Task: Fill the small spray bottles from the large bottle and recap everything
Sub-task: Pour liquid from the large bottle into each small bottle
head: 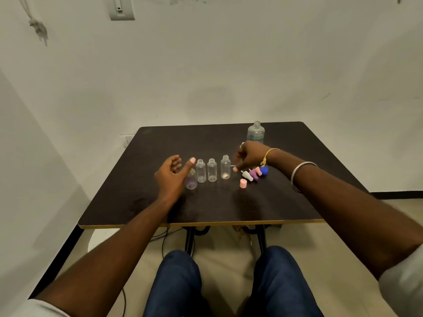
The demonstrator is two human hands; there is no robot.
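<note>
Several small clear spray bottles stand uncapped in a row on the dark table: one, one and one. The leftmost bottle is half hidden by my left hand, which is open with its fingers spread beside it. A pink tip shows at my thumb's end; I cannot tell whether it is a cap. My right hand pinches a pink spray head, whose thin tube points at the rightmost bottle. The large bottle stands uncapped behind that hand.
Loose spray heads lie in a cluster at the right of the row: white, purple, pink and blue. A pink cap stands in front of them. The wall is close behind the table.
</note>
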